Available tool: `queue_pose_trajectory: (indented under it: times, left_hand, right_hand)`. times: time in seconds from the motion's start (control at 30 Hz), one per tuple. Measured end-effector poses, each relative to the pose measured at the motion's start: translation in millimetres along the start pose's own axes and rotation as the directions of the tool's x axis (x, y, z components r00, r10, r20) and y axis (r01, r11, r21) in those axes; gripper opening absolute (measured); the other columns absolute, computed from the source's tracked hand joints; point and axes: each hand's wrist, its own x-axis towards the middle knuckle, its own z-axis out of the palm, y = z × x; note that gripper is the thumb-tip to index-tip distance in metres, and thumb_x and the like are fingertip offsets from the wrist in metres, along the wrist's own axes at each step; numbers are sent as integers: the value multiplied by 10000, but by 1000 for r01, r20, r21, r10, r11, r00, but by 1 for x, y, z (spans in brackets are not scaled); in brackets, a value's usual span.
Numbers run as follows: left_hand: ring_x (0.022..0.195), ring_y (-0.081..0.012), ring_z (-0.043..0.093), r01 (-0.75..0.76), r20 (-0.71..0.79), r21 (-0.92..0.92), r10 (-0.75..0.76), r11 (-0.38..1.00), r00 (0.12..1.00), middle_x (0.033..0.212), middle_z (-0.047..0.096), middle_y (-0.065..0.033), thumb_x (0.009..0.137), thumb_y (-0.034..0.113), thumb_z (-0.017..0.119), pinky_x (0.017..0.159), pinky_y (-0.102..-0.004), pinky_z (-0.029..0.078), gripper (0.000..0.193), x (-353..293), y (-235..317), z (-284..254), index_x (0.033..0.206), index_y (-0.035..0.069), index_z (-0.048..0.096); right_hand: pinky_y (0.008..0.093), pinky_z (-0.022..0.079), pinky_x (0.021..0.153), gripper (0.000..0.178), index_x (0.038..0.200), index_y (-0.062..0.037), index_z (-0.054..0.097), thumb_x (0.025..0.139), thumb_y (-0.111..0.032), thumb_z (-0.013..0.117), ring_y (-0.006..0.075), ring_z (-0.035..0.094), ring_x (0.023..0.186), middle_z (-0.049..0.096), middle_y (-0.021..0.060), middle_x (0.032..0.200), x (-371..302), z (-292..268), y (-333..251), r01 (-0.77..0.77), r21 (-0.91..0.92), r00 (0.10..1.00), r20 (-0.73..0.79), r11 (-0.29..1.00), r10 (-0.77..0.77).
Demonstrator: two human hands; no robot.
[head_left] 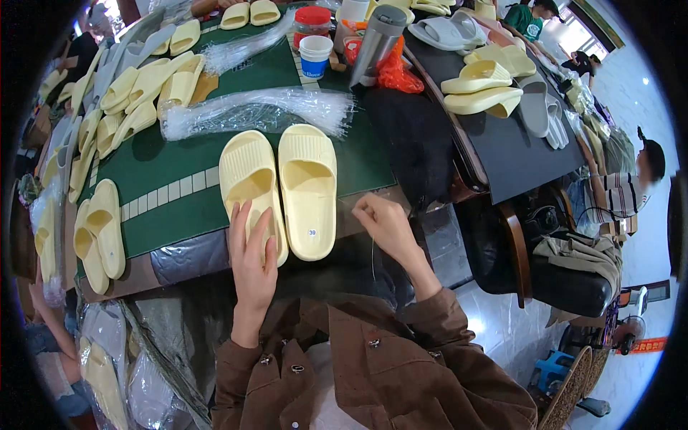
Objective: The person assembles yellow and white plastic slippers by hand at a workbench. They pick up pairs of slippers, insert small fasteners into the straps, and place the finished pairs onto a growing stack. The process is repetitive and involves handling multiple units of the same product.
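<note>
A pair of pale yellow slide slippers stands side by side at the table's near edge, toes pointing away. My left hand [252,247] lies with fingers apart against the heel end of the left slipper [247,165]. The right slipper [311,215] carries a small white sticker on its heel. Just right of the pair, my right hand [383,223] is closed in a pinch, and a thin clear plastic strand [373,259] hangs from its fingers. Behind the slippers lies a bundle of similar clear strands [258,113].
More yellow slippers [136,93] are heaped at the left, with another pair [100,233] near the front corner. A steel tumbler [380,43], a white-blue cup [314,57] and a red-lidded jar [312,21] stand at the back. Right are a black table [502,158] and a chair [573,279].
</note>
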Motion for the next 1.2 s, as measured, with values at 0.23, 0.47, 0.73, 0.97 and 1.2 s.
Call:
queue_pose_trajectory:
  times: [0.23, 0.47, 0.73, 0.97, 1.2]
  left_hand:
    - [1363, -385, 333, 39, -20, -71, -40, 997, 999, 1427, 414, -171, 897, 13, 518, 1106, -455, 288, 351, -9, -2, -2, 1241, 27, 586]
    - [1365, -383, 332, 60, -24, -80, -62, 995, 998, 1422, 422, -166, 889, -4, 505, 1105, -458, 290, 349, -18, -1, -2, 1225, 19, 597]
    - [1357, -381, 345, 73, -9, -84, -74, 994, 997, 1402, 442, -172, 895, 7, 507, 1107, -459, 284, 316, -21, 0, -2, 1197, 4, 600]
    - [1344, -385, 358, 67, 17, -60, -66, 996, 998, 1388, 451, -189, 905, 13, 475, 1122, -460, 253, 318, -22, 0, -1, 1198, -8, 598]
    - [1350, -367, 356, 61, 31, -71, -59, 996, 998, 1403, 445, -175, 913, -6, 456, 1121, -455, 254, 322, -22, -1, 2, 1204, -5, 597]
  right_hand:
    - [188, 280, 530, 97, 906, -61, 553, 965, -125, 508, 29, 387, 600, 483, -34, 691, -1, -69, -17, -150, 739, 945, -88, 657, 314]
    - [201, 268, 524, 149, 900, -61, 509, 1009, -150, 459, 55, 369, 589, 478, 5, 681, 4, -118, -34, 138, 813, 934, -297, 566, 199]
    - [201, 317, 555, 131, 958, -45, 522, 1010, -150, 464, 76, 413, 630, 513, 30, 741, -13, -158, -33, 280, 765, 850, -478, 580, 220]
    - [201, 334, 552, 155, 996, -15, 522, 1007, -163, 478, 72, 392, 653, 493, 31, 770, -44, -224, -26, 455, 813, 803, -551, 362, 227]
    - [198, 345, 569, 154, 977, -22, 550, 1003, -158, 484, 79, 430, 679, 530, 35, 797, -57, -261, -25, 440, 775, 790, -574, 454, 215]
